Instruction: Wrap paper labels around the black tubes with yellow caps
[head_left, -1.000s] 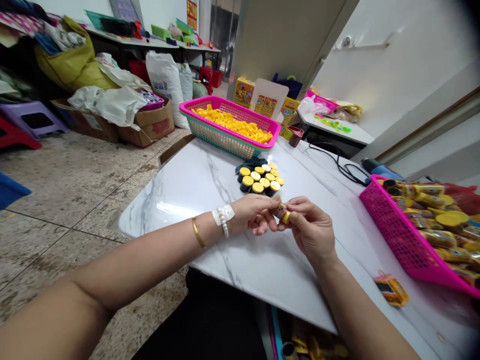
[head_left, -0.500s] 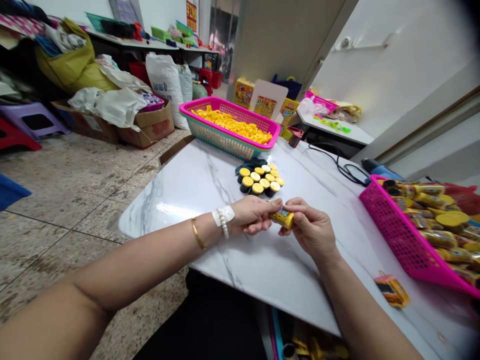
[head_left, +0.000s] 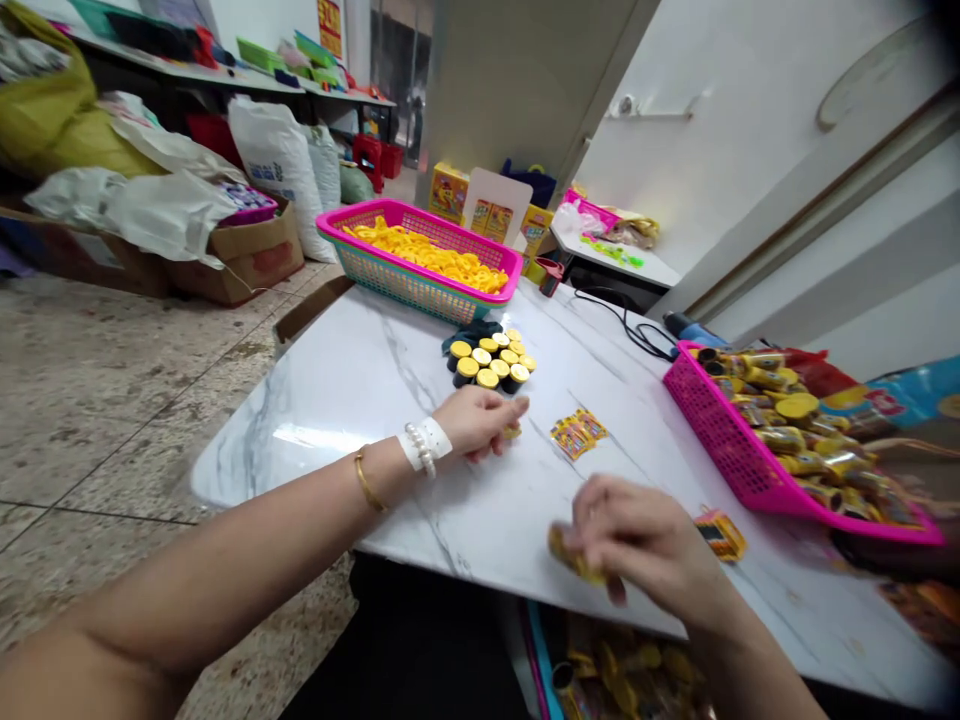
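My left hand (head_left: 480, 420) is closed above the marble-patterned table (head_left: 322, 400), thumb along the curled fingers. A small yellowish bit shows beneath the fingertips, mostly hidden. Low over the table's front edge, my right hand (head_left: 637, 540) grips a small yellow tube (head_left: 574, 555), smeared by motion. Just beyond my left hand stands a cluster of dark tubes with yellow lids (head_left: 487, 362). Printed yellow labels (head_left: 577, 432) lie flat between the hands, further back. Another small stack of labels (head_left: 721, 535) rests right of my right hand.
A pink basket (head_left: 712, 440) full of yellow tubes stands at right. At the back, a pink-rimmed basket (head_left: 337, 225) holds yellow plastic pieces. Below the front edge sits a container with more tubes (head_left: 615, 680). A black cable (head_left: 622, 320) crosses the back right.
My hands have parted. The right one has moved down toward the table's front edge with a tube. Labels that my hands covered now show on the table. The view has swung right.
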